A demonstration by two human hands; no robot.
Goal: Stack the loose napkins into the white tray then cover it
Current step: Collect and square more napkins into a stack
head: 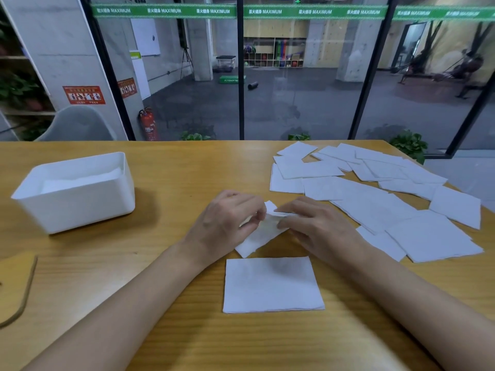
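A white tray (80,207) stands at the left of the wooden table, with white napkins lying inside it. At the table's middle my left hand (227,218) and my right hand (318,226) both pinch one crumpled white napkin (257,236), lifted slightly and partly hidden by the fingers. Just in front of them a neat square stack of napkins (272,283) lies flat. Several loose napkins (375,188) are spread overlapping across the right side of the table.
A wooden lid (16,287) with a rounded corner lies at the left edge, cut off by the frame. The table's far edge meets a glass wall. A grey chair back (77,124) stands behind the table at the left.
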